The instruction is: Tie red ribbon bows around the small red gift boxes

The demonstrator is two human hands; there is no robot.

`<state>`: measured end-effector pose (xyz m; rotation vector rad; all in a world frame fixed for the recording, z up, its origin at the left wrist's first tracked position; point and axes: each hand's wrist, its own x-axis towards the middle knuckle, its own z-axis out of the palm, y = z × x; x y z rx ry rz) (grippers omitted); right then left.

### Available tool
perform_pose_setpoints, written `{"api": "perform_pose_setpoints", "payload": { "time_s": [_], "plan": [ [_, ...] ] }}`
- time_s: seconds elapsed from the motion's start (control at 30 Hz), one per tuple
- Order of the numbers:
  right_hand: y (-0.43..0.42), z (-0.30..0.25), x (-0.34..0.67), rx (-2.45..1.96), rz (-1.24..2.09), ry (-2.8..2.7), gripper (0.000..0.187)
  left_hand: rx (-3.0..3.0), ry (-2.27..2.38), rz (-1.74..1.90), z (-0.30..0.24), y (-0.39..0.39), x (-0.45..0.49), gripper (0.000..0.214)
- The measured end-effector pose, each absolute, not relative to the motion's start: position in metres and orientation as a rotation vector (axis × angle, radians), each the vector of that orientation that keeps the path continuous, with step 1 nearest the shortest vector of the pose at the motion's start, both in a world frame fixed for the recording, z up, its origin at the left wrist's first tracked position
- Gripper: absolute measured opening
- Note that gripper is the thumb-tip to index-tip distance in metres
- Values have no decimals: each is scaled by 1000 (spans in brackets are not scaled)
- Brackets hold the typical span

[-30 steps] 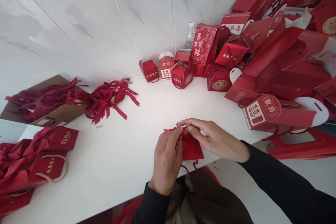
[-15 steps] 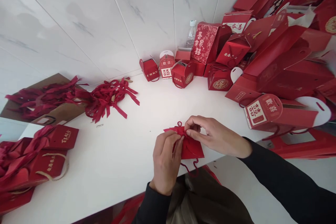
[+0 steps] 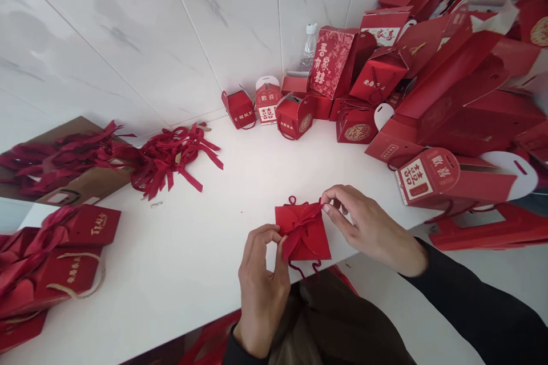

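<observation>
A small red gift box (image 3: 314, 244) rests near the front edge of the white table, its overlapping flaps folded shut on top. Dark red cord loops stick out at its far and near sides. Across the top lies a red ribbon (image 3: 301, 221), crossed or knotted in the middle. My left hand (image 3: 265, 274) pinches one ribbon end at the box's left side. At the upper right corner, my right hand (image 3: 363, 222) pinches the other end between thumb and forefinger. The ribbon looks stretched between the two hands.
Loose red ribbons (image 3: 175, 154) lie beside a brown box (image 3: 105, 179) full of more ribbons. Finished-looking red boxes (image 3: 79, 268) are stacked at left. Several small boxes (image 3: 295, 117), a plastic bottle (image 3: 309, 48) and a large pile of red boxes (image 3: 466, 108) stand at the back and right.
My hands have moved apart from the middle of the box, left hand down and left, right hand to the right, drawing the ribbon ends outward. The view has shifted slightly.
</observation>
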<state>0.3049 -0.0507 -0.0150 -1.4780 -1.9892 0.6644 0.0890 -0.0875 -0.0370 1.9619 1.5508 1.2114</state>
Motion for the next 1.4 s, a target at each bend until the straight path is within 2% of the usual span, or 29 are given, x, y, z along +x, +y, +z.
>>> {"api": "perform_pose_setpoints", "payload": {
  "time_s": [0.27,0.37,0.4,0.57,0.63,0.7,0.87,1.4],
  "plan": [
    [-55,-18,303,-1623,745,-1881,13,1848,1615,1191,-40,-85,88,10],
    [-57,-17,306,-1612,773,-1868,11,1756,1610,1173,-37,-87,83,3],
    [-58,-17,307,-1598,769,-1863,11,1744,1599,1184,-35,-89,81,8],
    [-61,-15,309,-1472,649,-1921,29,2087,1517,1174,-25,-98,82,26],
    [-60,-14,307,-1433,643,-1968,30,2192,1527,1130,-26,-99,84,24],
    [-58,-13,305,-1432,672,-1976,24,2195,1556,1118,-28,-97,86,17],
    [-56,-13,303,-1511,761,-1904,13,1964,1544,1107,-31,-94,86,11],
    [-55,-13,293,-1503,954,-1759,21,1368,1503,1279,-36,-104,92,15]
  ]
}}
